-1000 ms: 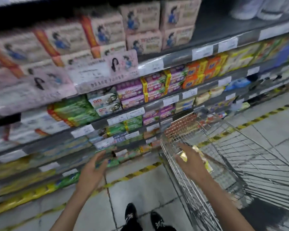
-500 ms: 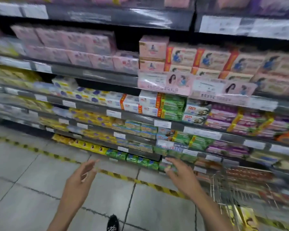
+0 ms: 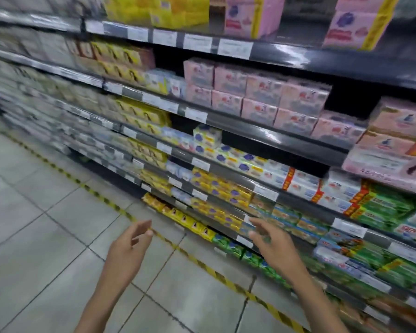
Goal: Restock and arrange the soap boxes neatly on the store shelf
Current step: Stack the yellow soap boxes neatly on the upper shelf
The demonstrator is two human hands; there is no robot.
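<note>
My left grip (image 3: pixel 127 248) and right grip (image 3: pixel 274 246) are loose-fingered and empty. The soap boxes (image 3: pixel 223 187) run lengthwise along the shelf (image 3: pixel 233 175), ahead and rightward; the right grip is nearer.

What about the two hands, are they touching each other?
Apart. The head view shows bare floor and striped tape between the left hand and the right hand.

Pink soap boxes (image 3: pixel 262 92), yellow-and-black striped floor tape (image 3: pixel 202 263), grey tiles (image 3: pixel 46 224).
</note>
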